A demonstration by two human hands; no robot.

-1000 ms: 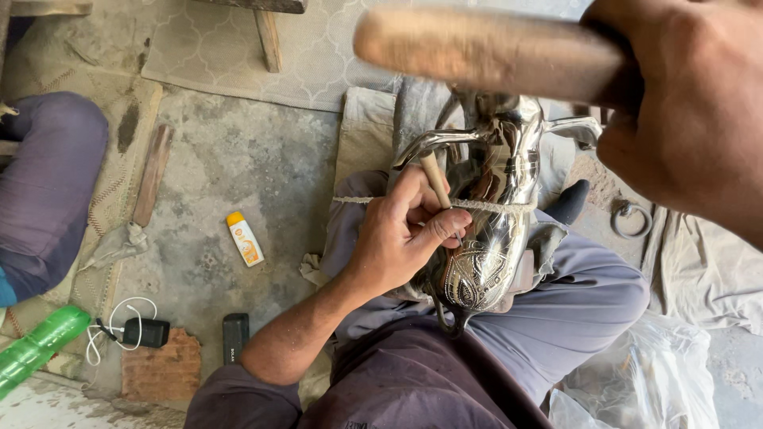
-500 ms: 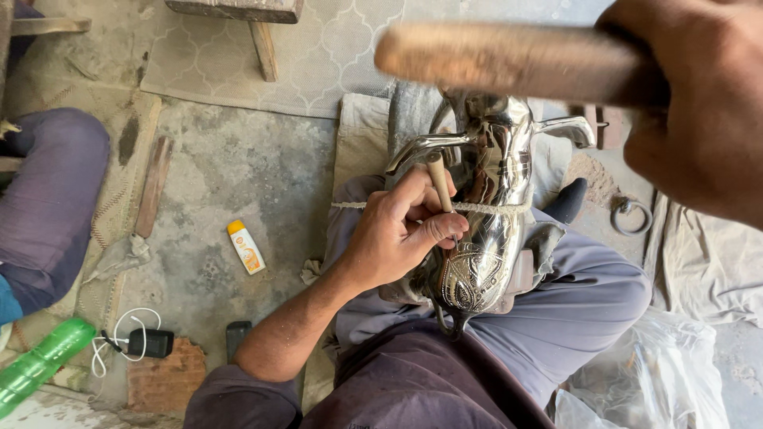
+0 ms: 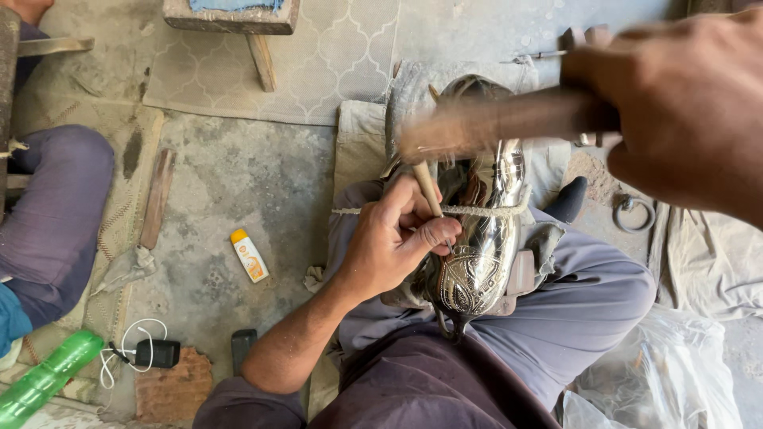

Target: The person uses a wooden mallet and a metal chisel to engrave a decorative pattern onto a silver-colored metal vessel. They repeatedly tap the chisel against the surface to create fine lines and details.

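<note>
A shiny engraved silver metal vessel (image 3: 481, 246) lies on my lap, tied down by a rope (image 3: 485, 210) across its body. My left hand (image 3: 393, 238) pinches a thin wooden-handled chisel (image 3: 429, 191), its tip set against the vessel's engraved surface. My right hand (image 3: 683, 111), close to the camera at the upper right, grips a wooden hammer (image 3: 493, 123) that is blurred with motion just above the chisel's top end.
Another person's leg in purple trousers (image 3: 56, 214) is at the left. On the concrete floor lie a small orange-and-white tube (image 3: 249, 256), a black charger with white cable (image 3: 155, 353), a green plastic bottle (image 3: 44, 381) and a brick (image 3: 175, 389). A wooden stool leg (image 3: 261, 59) stands behind; clear plastic sheet (image 3: 660, 373) at right.
The hammer in my right hand has swung down from a raised position towards the top of the chisel. My left hand keeps the chisel on the vessel.
</note>
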